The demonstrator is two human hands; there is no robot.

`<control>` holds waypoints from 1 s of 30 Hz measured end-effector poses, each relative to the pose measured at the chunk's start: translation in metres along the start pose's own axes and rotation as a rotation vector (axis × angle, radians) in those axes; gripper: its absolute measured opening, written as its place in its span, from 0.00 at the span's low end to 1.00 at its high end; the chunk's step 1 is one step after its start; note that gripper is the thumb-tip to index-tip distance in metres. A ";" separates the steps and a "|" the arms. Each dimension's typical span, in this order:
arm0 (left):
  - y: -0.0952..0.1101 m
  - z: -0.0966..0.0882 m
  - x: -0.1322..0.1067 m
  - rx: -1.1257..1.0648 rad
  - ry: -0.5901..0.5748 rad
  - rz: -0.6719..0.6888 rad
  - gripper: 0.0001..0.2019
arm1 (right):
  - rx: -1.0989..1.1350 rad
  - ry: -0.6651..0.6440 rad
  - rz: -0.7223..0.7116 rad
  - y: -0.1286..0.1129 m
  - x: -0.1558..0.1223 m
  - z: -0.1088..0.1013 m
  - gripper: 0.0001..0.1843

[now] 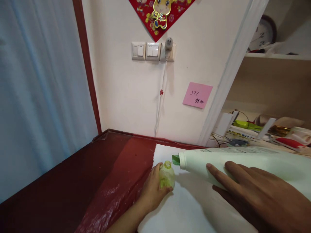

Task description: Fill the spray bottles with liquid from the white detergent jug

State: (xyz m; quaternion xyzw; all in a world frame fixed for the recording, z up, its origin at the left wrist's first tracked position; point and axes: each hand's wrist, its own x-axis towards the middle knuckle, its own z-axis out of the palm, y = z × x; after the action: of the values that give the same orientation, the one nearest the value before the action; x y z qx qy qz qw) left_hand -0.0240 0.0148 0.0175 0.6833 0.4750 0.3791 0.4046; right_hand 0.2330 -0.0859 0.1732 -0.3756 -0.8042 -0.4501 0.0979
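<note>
My left hand (153, 187) is wrapped round a small round, see-through yellow-green bottle (167, 176) that stands uncapped on a white sheet (187, 207). Some greenish contents show low inside it. From the right comes a large pale green bottle (243, 155), tilted almost flat, with my right hand (252, 191) gripping its side. Its green spout (176, 160) points at the small bottle's mouth, slightly to the right of it. Whether liquid is flowing between the two is too small to tell. The large bottle's far end runs out of view.
A dark red table (73, 181) has a shiny plastic cover on part of it. Light blue curtains (43, 81) hang at left. Behind are a wall with switches (153, 50), a plugged-in cord (159, 110) and a pink note (198, 94). Cluttered shelves (274, 57) stand at right.
</note>
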 end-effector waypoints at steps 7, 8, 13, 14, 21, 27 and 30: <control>-0.001 -0.002 0.002 0.000 -0.007 -0.004 0.42 | -0.020 0.014 -0.031 0.000 0.002 -0.005 0.25; 0.000 -0.002 0.002 0.000 -0.006 -0.003 0.42 | -0.018 0.015 -0.030 0.000 0.003 -0.006 0.25; -0.002 -0.002 0.002 0.006 0.001 0.000 0.42 | -0.018 0.020 -0.040 0.000 0.005 -0.008 0.29; -0.003 -0.002 0.002 0.009 0.001 0.002 0.42 | -0.016 0.025 -0.033 0.000 0.005 -0.007 0.30; -0.001 -0.002 0.002 0.017 -0.014 -0.001 0.42 | -0.015 0.021 -0.006 -0.001 0.000 -0.005 0.34; -0.003 -0.002 0.002 0.012 -0.010 0.014 0.41 | -0.033 0.004 -0.029 0.000 0.005 -0.009 0.32; -0.004 -0.002 0.002 0.011 -0.012 0.012 0.42 | -0.024 0.013 -0.014 0.000 0.004 -0.009 0.33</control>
State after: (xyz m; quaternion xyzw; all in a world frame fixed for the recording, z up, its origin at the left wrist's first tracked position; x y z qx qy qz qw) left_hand -0.0266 0.0175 0.0150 0.6906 0.4706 0.3748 0.4014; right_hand 0.2283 -0.0911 0.1800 -0.3682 -0.8007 -0.4629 0.0952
